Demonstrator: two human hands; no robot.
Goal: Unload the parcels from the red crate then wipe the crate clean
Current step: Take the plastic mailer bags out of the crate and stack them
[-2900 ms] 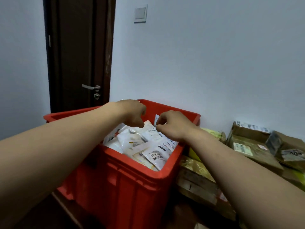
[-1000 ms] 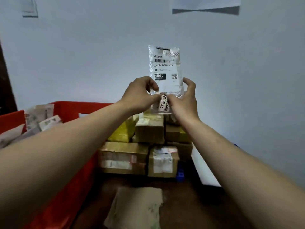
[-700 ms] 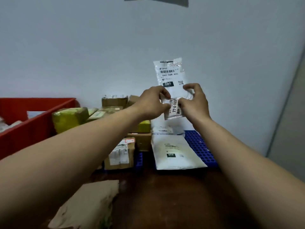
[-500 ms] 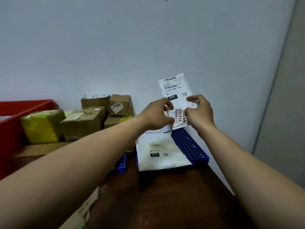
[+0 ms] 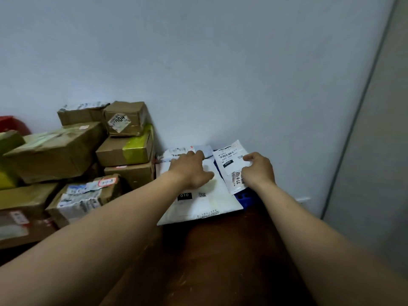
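Note:
A small white parcel bag with a barcode label lies low over the blue grid pallet by the wall. My right hand holds its right edge between thumb and fingers. My left hand rests on the large white mailer marked 010, beside the small bag, its fingers reaching toward another white parcel behind. Only a corner of the red crate shows at the far left edge.
Several brown and yellow-taped cardboard boxes are stacked against the wall on the left. A dark wooden floor lies in front. A grey panel stands at the right, close to the pallet.
Both hands carried the small white bag from the crate to the right and lowered it onto the pallet. My left hand has let go of it and now rests on the large mailer.

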